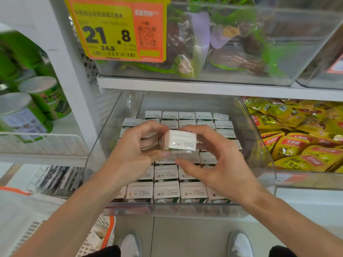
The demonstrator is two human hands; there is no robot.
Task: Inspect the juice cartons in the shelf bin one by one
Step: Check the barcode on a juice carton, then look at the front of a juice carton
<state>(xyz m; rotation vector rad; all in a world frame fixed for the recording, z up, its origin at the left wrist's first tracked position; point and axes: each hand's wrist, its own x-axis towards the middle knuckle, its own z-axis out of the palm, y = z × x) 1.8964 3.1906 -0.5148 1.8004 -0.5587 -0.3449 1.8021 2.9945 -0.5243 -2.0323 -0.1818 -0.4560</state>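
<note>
A clear plastic shelf bin [267, 156] holds several rows of small white juice cartons [166, 191] standing upright, tops showing printed dates. One white carton [181, 140] is lifted above the rows, tipped so its top faces me. My left hand [133, 151] grips its left end with curled fingers. My right hand [217, 158] holds its right end, fingers over the top and thumb below.
A bin of green snack bags [213, 52] with a yellow price tag [115, 28] sits on the shelf above. Yellow snack packets [297, 140] fill the bin to the right. Green cans [42, 97] stand at left. A white-and-orange basket [96, 236] is by my feet.
</note>
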